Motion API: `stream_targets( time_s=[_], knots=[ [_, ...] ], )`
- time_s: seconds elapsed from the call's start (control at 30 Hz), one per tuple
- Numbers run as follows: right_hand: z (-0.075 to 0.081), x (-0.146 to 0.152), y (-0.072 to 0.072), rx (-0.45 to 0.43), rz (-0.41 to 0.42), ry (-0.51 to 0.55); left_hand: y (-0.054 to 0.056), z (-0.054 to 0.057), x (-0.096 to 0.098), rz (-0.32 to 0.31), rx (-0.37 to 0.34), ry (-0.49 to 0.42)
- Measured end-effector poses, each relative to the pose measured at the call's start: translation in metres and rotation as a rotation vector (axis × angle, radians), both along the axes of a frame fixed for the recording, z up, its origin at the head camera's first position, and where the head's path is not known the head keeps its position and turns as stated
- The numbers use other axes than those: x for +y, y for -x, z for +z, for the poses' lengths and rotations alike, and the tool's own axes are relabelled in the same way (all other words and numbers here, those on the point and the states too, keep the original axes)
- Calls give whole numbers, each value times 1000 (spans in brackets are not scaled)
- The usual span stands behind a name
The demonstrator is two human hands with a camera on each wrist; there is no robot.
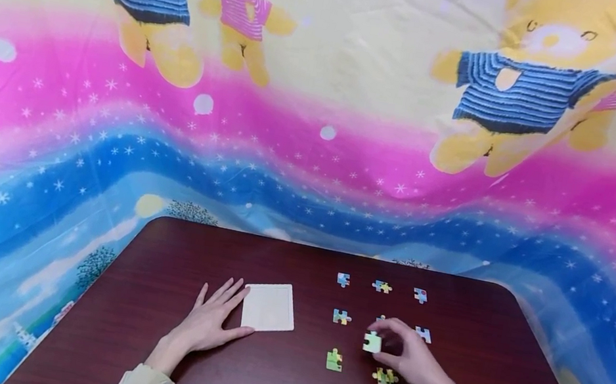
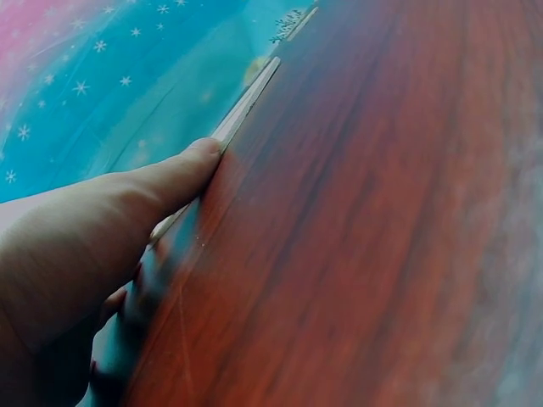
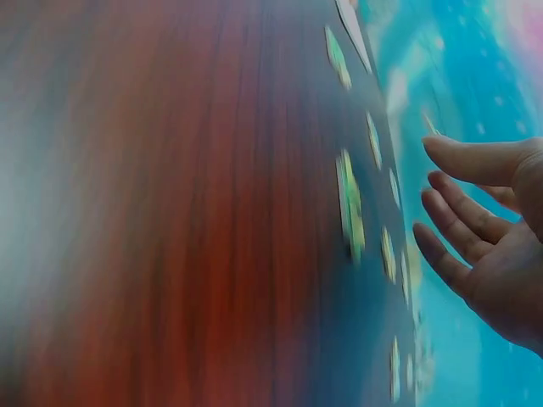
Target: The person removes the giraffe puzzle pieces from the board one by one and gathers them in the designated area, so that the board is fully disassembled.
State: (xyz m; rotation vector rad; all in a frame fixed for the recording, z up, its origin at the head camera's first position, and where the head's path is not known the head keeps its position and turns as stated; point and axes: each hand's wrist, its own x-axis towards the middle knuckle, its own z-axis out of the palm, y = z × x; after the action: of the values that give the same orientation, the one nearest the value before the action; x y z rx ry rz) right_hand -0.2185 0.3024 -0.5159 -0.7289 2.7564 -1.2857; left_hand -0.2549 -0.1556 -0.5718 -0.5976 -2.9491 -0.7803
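A pale green jigsaw piece is pinched between the thumb and fingers of my right hand, lifted over the right part of the table. In the right wrist view only a thin edge of that jigsaw piece shows at the thumb tip. With fingers spread, my left hand rests on the table at the left side of a square white puzzle tray. Its thumb touches the tray's near edge. Beneath the right hand, another jigsaw piece is mostly hidden.
Several loose jigsaw pieces lie in rough rows right of the tray, among them a green one and a yellow-green one in the near row. The dark red-brown table ends at a cartoon-print curtain.
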Motion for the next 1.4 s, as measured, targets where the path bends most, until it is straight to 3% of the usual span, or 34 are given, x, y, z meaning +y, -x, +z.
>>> stream_targets(
  time_s=[0.1,0.3,0.43,0.57,0.77,1.2,1.33,1.4],
  knots=[
    [-1,26,-11,84,-42,-36,1,-6,-3,-5,35,-44],
    [-11,69,-26,198,-88,-68,0,4,-2,10,-38,42],
    [-19,89,-34,193,-75,-71,-1,7,-3,9,-58,65],
    [-23,102,-39,129,-45,-77,-3,9,-4,12,-56,58],
    [-29,108,-42,89,-32,-95,-1,10,-7,10,-54,65],
    [-43,106,-41,111,36,-38,-2,12,-10,-26,-43,100],
    [-45,103,-45,113,-30,-22,-4,13,-10,-49,-35,71],
    [-43,101,-45,118,-104,14,-4,12,-11,-65,-21,27]
  ],
)
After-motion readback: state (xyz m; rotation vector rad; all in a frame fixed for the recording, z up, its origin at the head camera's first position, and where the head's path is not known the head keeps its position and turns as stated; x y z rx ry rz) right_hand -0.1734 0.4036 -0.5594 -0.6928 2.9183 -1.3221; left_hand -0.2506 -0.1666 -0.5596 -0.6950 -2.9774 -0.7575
